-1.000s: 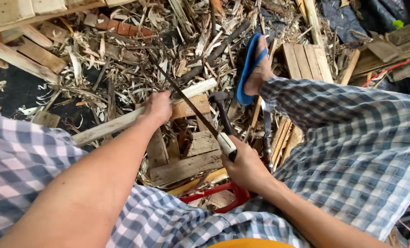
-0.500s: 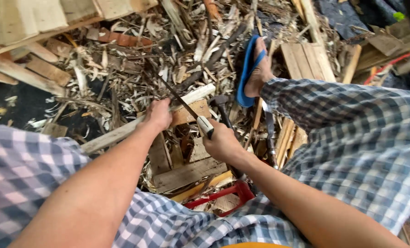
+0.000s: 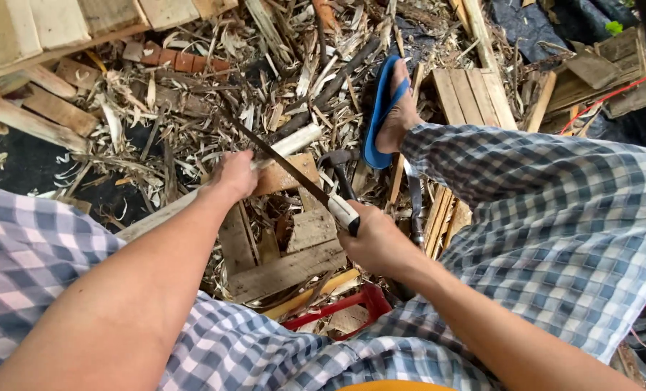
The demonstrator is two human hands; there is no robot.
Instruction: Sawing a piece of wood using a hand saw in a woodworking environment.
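My left hand (image 3: 234, 174) grips a long pale wooden stick (image 3: 294, 140) that lies across a stack of boards. In my right hand (image 3: 376, 242) is a hand saw with a white handle (image 3: 342, 212); its thin dark blade (image 3: 279, 162) slants up to the left and crosses the stick just right of my left hand. A hammer (image 3: 340, 169) with a dark head lies on the boards beside the blade. My foot in a blue sandal (image 3: 381, 116) rests on the wood further back.
Wood shavings, splinters and offcuts (image 3: 193, 108) cover the ground. Plank pallets (image 3: 475, 98) lie at the back right and pale boards (image 3: 48, 29) at the top left. A red plastic crate (image 3: 345, 311) sits under my legs. Checked cloth covers both knees.
The saw has moved back and forth along the stick: pushed forward and up half a second ago, now drawn slightly back toward me. My left hand stays on the stick.
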